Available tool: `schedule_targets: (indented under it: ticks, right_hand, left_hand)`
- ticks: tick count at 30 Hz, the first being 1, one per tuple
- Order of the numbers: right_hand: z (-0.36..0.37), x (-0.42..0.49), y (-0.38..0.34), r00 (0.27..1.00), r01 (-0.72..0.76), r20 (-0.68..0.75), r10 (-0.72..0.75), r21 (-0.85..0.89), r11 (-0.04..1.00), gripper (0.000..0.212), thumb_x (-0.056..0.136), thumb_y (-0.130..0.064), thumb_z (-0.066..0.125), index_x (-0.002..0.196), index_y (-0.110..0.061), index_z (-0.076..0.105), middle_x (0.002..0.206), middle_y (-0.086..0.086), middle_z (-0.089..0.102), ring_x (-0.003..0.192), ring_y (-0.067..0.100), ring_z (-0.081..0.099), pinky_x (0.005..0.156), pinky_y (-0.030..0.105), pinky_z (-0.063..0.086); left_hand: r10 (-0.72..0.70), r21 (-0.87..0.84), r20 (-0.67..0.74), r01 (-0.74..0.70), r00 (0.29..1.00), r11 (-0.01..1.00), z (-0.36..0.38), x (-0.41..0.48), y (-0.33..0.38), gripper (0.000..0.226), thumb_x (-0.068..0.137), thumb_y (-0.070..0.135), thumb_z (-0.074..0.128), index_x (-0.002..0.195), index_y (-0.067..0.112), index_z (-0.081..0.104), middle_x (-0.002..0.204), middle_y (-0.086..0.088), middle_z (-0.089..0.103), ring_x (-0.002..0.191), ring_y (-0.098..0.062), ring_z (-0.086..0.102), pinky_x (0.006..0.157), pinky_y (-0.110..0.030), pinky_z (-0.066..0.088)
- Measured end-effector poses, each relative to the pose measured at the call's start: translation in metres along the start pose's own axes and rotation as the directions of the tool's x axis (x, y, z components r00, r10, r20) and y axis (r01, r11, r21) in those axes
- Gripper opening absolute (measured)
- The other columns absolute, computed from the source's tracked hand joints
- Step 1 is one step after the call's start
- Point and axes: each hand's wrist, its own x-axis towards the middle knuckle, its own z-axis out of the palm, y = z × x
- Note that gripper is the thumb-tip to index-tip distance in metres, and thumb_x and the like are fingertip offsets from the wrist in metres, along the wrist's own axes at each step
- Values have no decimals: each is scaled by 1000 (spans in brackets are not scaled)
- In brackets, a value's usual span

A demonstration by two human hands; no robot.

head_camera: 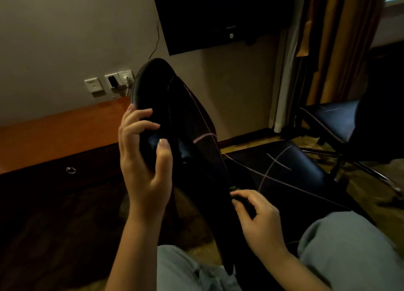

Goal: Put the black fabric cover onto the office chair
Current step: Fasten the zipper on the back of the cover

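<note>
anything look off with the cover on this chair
Yes: the black fabric cover sits only partway over the backrest, whose glossy top and left edge show bare where the left hand grips it.

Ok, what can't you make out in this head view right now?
Head view: where the black fabric cover ends on the black padded backrest, lost in darkness by the left hand.
Head view: which part of the cover the right hand pinches, hidden by its fingers.
Head view: the chair's base, hidden below the seat and grey trouser legs.
</note>
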Motion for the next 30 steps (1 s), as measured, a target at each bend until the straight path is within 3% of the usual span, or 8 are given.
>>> schedule_targets:
  ticks: [9, 13, 16, 19, 24, 27, 30]
  right_hand:
    - [22, 35, -68, 954, 299, -38, -297, 96, 949, 21, 89, -17, 58, 107, -15, 69, 104, -11, 65, 104, 1, 60, 89, 16, 48]
    - [19, 20, -42, 955, 293, -74, -288, 52, 955, 19, 90, -18, 58, 106, -16, 68, 104, -13, 63, 103, 1, 60, 89, 17, 48]
    - [10, 1, -9, 985, 149, -80, -150, -14, 989, 16, 88, -14, 65, 102, -22, 68, 100, -17, 63, 98, -3, 61, 84, 13, 49]
    - [3, -4, 6, 998, 47, -51, -49, -46, 998, 29, 83, -1, 70, 98, -25, 68, 97, -21, 63, 96, -6, 61, 82, 8, 46]
    - [10, 22, -37, 979, 201, -44, -200, 6, 980, 15, 87, -13, 66, 101, -16, 70, 98, -15, 64, 98, -1, 61, 84, 16, 50]
    - [19, 36, -67, 951, 309, -43, -307, 68, 949, 20, 88, -17, 59, 105, -12, 70, 101, -9, 66, 101, 2, 61, 87, 17, 49]
    - [21, 33, -65, 944, 330, -62, -325, 100, 939, 20, 89, -15, 59, 106, -12, 69, 103, -8, 66, 103, 2, 61, 88, 19, 50]
  left_hand:
    - [8, 28, 39, -9, 999, 1000, -4, 0, 2, 19, 89, 11, 48, 108, 7, 49, 127, -14, 51, 139, -26, 34, 116, -48, 27]
    - [14, 29, 46, -15, 999, 999, -5, 0, 3, 19, 89, 10, 48, 107, 6, 48, 126, -17, 51, 139, -29, 34, 116, -46, 27]
    - [19, 17, 30, -19, 999, 1000, -3, 0, 1, 19, 89, 8, 47, 107, 5, 48, 125, -19, 51, 138, -31, 35, 116, -47, 26]
    - [33, 11, 5, -34, 999, 999, 0, 0, 1, 18, 88, 6, 47, 106, 4, 48, 124, -20, 51, 136, -33, 37, 116, -45, 27]
    - [22, 13, 5, -22, 1000, 1000, 0, 1, -1, 18, 87, 6, 47, 106, 5, 48, 124, -20, 52, 137, -32, 37, 115, -50, 27]
    - [19, 31, 31, -20, 999, 999, -4, 0, 0, 19, 88, 8, 47, 106, 5, 49, 125, -18, 52, 138, -31, 36, 115, -50, 27]
    - [18, 35, 46, -19, 999, 999, -6, 1, 3, 19, 88, 9, 48, 107, 5, 48, 126, -16, 51, 138, -30, 35, 115, -49, 27]
